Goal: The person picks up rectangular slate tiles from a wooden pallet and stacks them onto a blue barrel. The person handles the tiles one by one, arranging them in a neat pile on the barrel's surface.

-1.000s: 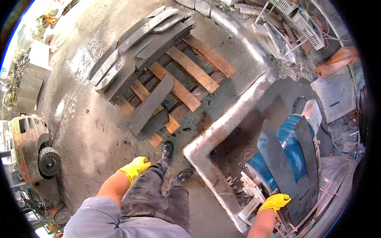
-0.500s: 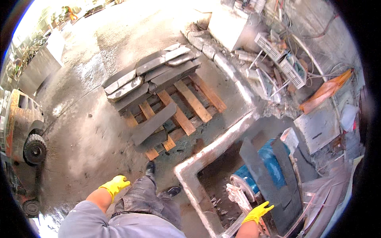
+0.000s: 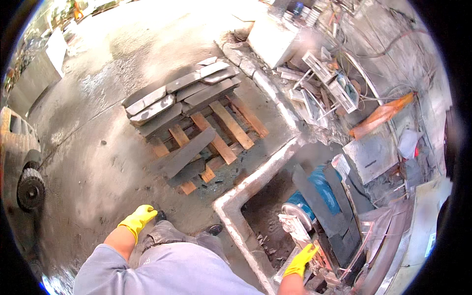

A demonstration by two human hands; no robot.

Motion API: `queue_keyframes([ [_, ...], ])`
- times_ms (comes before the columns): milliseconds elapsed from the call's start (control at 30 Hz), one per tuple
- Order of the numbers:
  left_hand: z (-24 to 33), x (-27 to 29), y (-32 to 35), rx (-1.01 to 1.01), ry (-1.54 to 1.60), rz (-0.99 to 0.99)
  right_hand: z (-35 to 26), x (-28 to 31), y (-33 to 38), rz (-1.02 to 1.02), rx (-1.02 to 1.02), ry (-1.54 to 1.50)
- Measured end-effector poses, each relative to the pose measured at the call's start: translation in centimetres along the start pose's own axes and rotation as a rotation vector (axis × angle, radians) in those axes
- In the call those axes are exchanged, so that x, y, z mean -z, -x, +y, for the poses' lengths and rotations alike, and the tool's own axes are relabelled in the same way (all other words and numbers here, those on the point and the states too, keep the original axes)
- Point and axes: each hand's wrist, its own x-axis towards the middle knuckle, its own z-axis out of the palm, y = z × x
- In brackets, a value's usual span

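Observation:
Both my hands wear yellow rubber gloves. My left hand (image 3: 139, 220) hangs at my left side above the concrete floor, fingers curled in, with nothing visible in it. Out to the right, my right hand (image 3: 302, 260) has thumb and fingers apart and holds nothing. It appears over a pit, near a broken pale piece of wood (image 3: 294, 228) and dark flat slabs (image 3: 319, 206) leaning on a blue drum-like machine (image 3: 298, 205); contact cannot be made out. Ahead lies a wooden pallet (image 3: 223, 145) bearing a stack of grey stone slabs (image 3: 184, 88) and one separate slab (image 3: 189, 151).
A low concrete curb (image 3: 255, 182) borders the pit. Beyond it lie white plastic crates (image 3: 339, 96), an orange sheet (image 3: 383, 115), cables and rubble. A wheeled vehicle (image 3: 30, 189) stands at the left edge, and an upright panel (image 3: 37, 73) at the far left.
My left hand has risen slightly and its fingers look more curled. My right hand has shifted left and up. The view has moved, and my legs show less beneath my shirt.

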Motion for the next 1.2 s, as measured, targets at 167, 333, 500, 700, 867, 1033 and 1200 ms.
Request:
queue_keyframes([
  [167, -9.4, 4.2, 1.0, 0.075, -0.01, -0.022, 9.2, -1.7, 16.9, -0.446, -0.059, 0.104],
  [333, -21.9, 9.1, 3.8, 0.27, -0.038, -0.008, 13.4, -4.5, 29.4, -1.148, 0.096, 0.577],
  [500, -25.0, 14.2, 5.3, 0.506, 0.025, 0.062, 9.6, -12.8, 31.2, -1.221, 0.02, 0.483],
  [700, -20.1, 17.7, -0.8, 0.329, 0.165, 0.128, -3.7, -20.6, 28.1, -0.989, -0.222, -0.01],
  [867, -6.6, 17.5, -3.1, -0.02, 0.315, 0.119, -4.8, -26.3, 24.0, -1.014, -0.273, 0.201],
  [1033, -6.0, 18.3, -4.7, 0.033, 0.308, 0.188, -4.4, -33.2, 21.9, -1.063, -0.406, 0.221],
  [1200, -14.9, 21.0, -4.5, 0.331, 0.121, 0.041, -10.6, -36.2, 29.1, -1.112, -0.328, -0.074],
])
